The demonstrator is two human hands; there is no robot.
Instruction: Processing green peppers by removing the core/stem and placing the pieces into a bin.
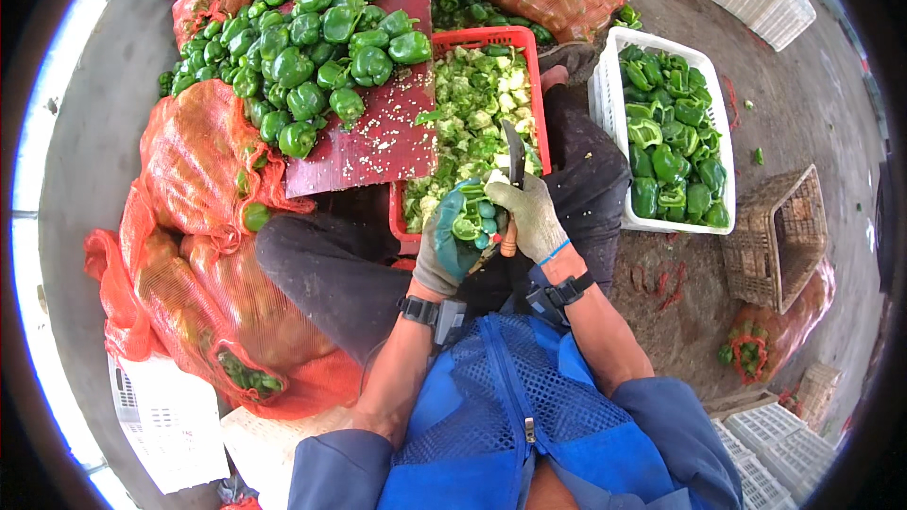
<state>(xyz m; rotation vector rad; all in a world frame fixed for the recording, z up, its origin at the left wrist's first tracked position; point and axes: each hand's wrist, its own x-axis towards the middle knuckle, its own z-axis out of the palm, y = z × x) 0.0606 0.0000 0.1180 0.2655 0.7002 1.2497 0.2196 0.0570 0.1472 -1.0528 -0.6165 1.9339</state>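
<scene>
My left hand [444, 244], in a grey work glove with green-blue coated fingers, is closed around a cut green bell pepper [466, 223]. Beside it my right hand [533, 217], in a pale glove, grips a knife [515, 153] whose dark blade points up and away from me; an orange-brown handle end [509, 238] shows below the palm. A whitish piece sits by the right thumb. Both hands are just over the near edge of a red crate [539, 123] filled with pale pepper cores and scraps [472, 99].
Whole green peppers [302, 57] are heaped on a red board [378, 146] at the left. A white crate [609, 123] of cut peppers stands right. Red mesh sacks [203, 156] crowd the left side and the back. A brown basket [775, 236] lies tipped at the right.
</scene>
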